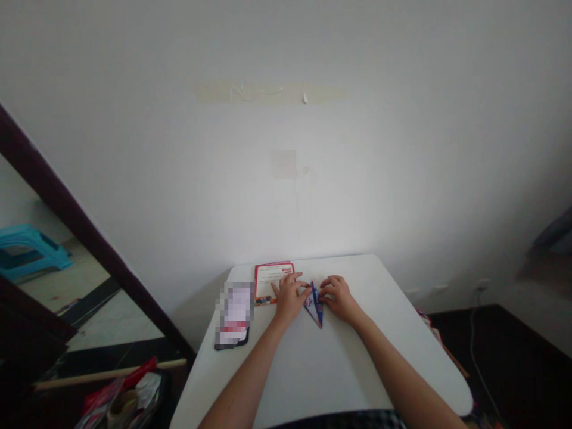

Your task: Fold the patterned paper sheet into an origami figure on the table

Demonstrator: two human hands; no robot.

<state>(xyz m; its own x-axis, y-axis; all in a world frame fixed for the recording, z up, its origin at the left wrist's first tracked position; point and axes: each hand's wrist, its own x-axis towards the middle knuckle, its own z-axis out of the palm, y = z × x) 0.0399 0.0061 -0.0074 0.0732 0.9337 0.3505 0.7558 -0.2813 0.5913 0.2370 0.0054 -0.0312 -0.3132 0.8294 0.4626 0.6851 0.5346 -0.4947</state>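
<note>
A small piece of blue and white printed paper (314,308), folded to a narrow pointed shape, lies on the white table with its long tip toward me. My left hand (291,298) has its thumb and index finger at the paper's upper left edge, while its other fingers reach over a red-bordered printed sheet (266,279). On the opposite side, my right hand (338,296) is curled with its fingertips pinching the paper's right edge. The fingertips partly cover the paper's upper part.
Left of the sheet lies a phone (235,313) with a blurred screen. The white table (330,381) stands against a wall (286,220). At left are a dark-framed mirror (89,220) showing a blue stool (33,247), and a bin (154,396) with rubbish.
</note>
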